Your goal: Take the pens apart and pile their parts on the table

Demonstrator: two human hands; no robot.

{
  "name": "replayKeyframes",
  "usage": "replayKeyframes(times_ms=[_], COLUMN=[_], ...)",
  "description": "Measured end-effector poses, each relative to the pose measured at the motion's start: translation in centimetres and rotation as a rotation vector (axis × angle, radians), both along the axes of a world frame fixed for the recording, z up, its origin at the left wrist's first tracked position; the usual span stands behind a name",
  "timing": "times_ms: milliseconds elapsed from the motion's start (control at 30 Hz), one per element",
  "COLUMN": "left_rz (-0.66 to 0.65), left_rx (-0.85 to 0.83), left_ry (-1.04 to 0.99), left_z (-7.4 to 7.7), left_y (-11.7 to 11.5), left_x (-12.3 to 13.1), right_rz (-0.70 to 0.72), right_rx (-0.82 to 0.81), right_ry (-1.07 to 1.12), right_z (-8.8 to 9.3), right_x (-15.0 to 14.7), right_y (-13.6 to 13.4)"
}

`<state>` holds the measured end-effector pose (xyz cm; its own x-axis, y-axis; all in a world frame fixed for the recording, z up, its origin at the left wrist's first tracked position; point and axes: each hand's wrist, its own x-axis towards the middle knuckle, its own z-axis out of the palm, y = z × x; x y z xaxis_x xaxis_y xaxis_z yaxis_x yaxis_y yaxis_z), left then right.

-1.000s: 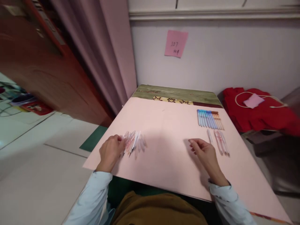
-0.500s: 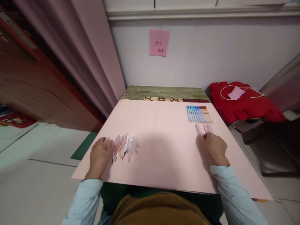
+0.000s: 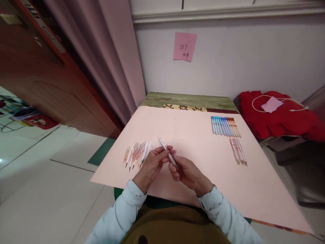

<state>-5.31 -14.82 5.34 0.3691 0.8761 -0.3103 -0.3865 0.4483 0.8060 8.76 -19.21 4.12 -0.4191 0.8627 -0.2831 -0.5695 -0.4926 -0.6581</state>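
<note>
Over the near middle of the pink-covered tabletop, both hands are closed on one slim, pale, see-through pen (image 3: pixel 164 143). My left hand (image 3: pixel 152 166) pinches it around its middle with thumb and fingers. Wrapped round its lower end is my right hand (image 3: pixel 188 172), so the tip is partly hidden. Just left of my left hand lies a loose pile of white pen refills with dark tips (image 3: pixel 130 157) and pinkish clear barrels (image 3: pixel 138 149). To the right, several clear pinkish pens (image 3: pixel 238 150) lie side by side.
A neat row of blue, purple and brown-capped pens (image 3: pixel 225 126) lies at the table's back right. The table (image 3: pixel 188 100) stands against the wall, with a curtain (image 3: pixel 114 51) and wooden door (image 3: pixel 63 88) on the left. A red cloth (image 3: pixel 289 115) with a white cable sits right.
Both hands have come together at the middle: the left from beside the pile, the right from the clear pens. A pen is now held between them. The view has shifted slightly.
</note>
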Motion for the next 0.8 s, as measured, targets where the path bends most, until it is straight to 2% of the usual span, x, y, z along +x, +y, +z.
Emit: replayKeyframes(times_ms=[100, 167, 233, 467, 633, 800], left_rz=[-0.041, -0.041, -0.001, 0.134, 0.109, 0.158], left_rx=[-0.011, -0.016, -0.014, 0.143, 0.13, 0.157], left_ry=[-0.017, -0.016, -0.001, 0.155, 0.169, 0.17], left_z=[0.4, 0.5, 0.4, -0.1, 0.2, 0.3], left_y=[0.1, 0.1, 0.0, 0.0, 0.0, 0.1], left_x=[-0.7, -0.8, -0.6, 0.3, 0.3, 0.1], right_rz=[0.119, 0.129, 0.089, -0.22, -0.164, -0.315], right_rx=[-0.047, -0.053, -0.03, 0.107, -0.017, 0.066], right_ry=[0.08, 0.072, 0.014, -0.38, -0.353, -0.331], right_z=[-0.4, -0.4, -0.3, 0.3, 0.3, 0.5], right_x=[0.5, 0.5, 0.3, -0.2, -0.6, -0.7], right_y=[0.2, 0.1, -0.1, -0.6, -0.8, -0.7])
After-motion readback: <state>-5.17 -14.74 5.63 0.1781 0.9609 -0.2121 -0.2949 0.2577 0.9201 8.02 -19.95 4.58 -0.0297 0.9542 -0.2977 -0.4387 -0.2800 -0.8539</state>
